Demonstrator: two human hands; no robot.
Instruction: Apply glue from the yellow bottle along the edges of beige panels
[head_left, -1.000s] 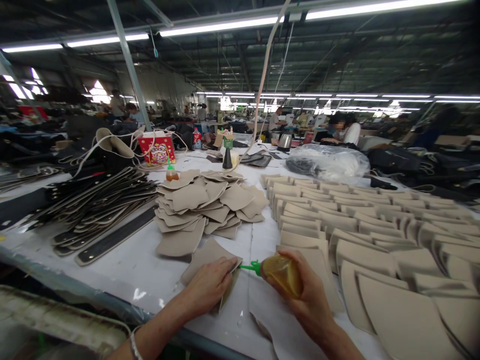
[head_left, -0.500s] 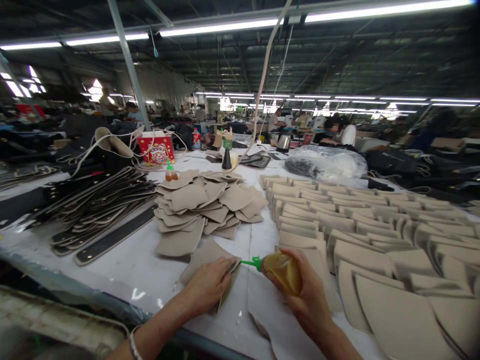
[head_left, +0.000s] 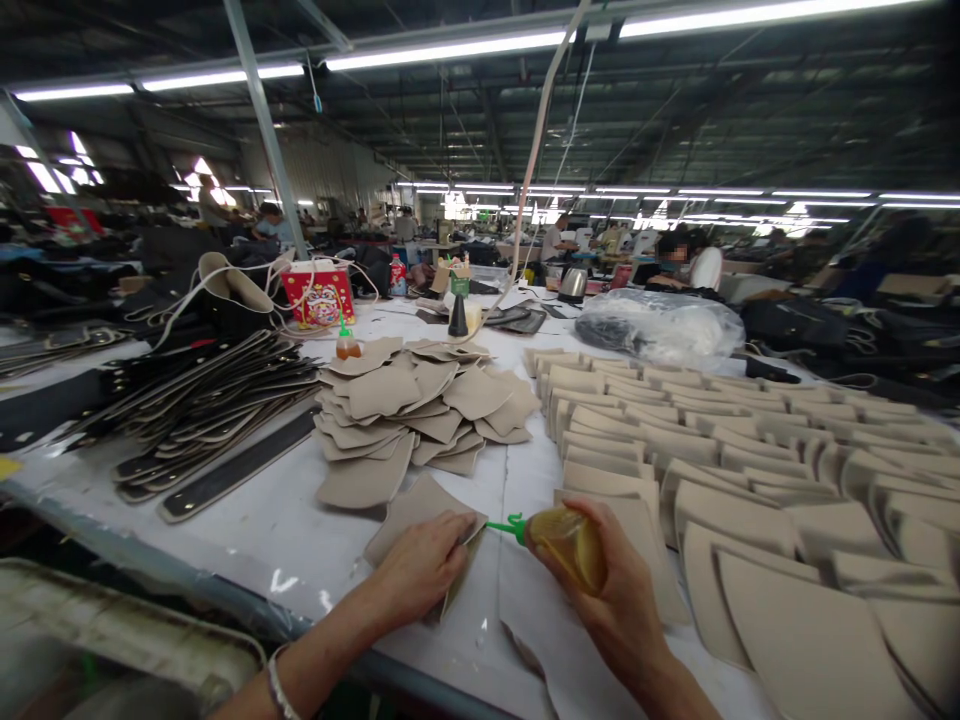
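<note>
Right of lower centre, the right hand is gripping a translucent amber plastic squeeze bottle, fingers wrapped round it; its long axis is sloping down rightward, its green plastic nozzle pointing left toward a beige leather-like panel. The left hand is pressing that panel, lower centre; any pinch cannot be told.

A red box stands behind black straps, with what seems a metal kettle farther right.
</note>
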